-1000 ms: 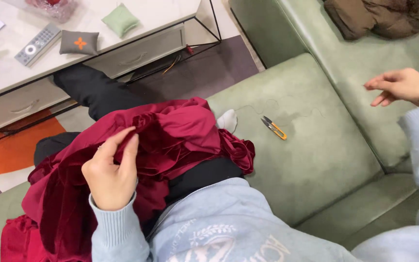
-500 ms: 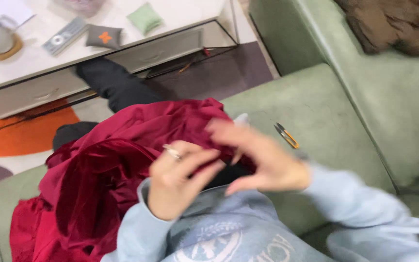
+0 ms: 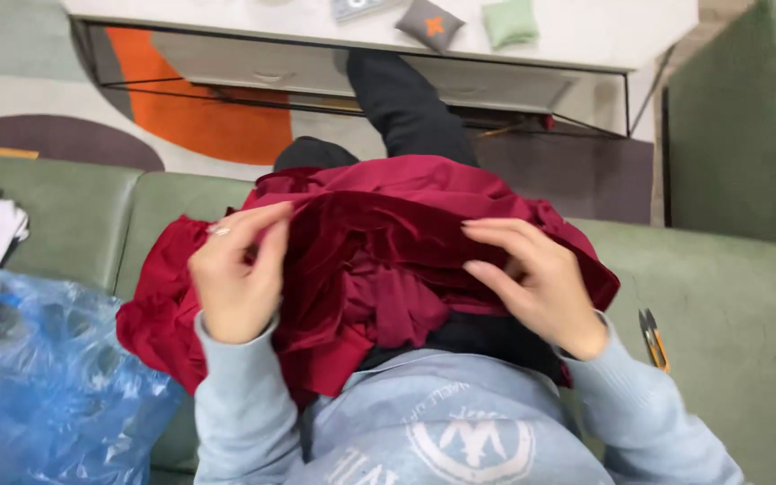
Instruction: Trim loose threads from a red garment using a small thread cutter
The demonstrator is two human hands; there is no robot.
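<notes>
left hand (image 3: 237,280) pinching the dark red velvet fabric (image 3: 379,260) bunched on the lap, long axis left to right between both hands; right hand (image 3: 532,278) loosely open, fingers pressing its folds; snips (image 3: 654,339) lying right on the sofa (image 3: 729,296).

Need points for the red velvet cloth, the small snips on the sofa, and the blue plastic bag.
red velvet cloth (image 3: 388,269), head view, on the folds between the hands.
snips (image 3: 654,339), head view, middle of the blades, on the sofa seat.
blue plastic bag (image 3: 56,377), head view, on its crinkled middle.
</notes>
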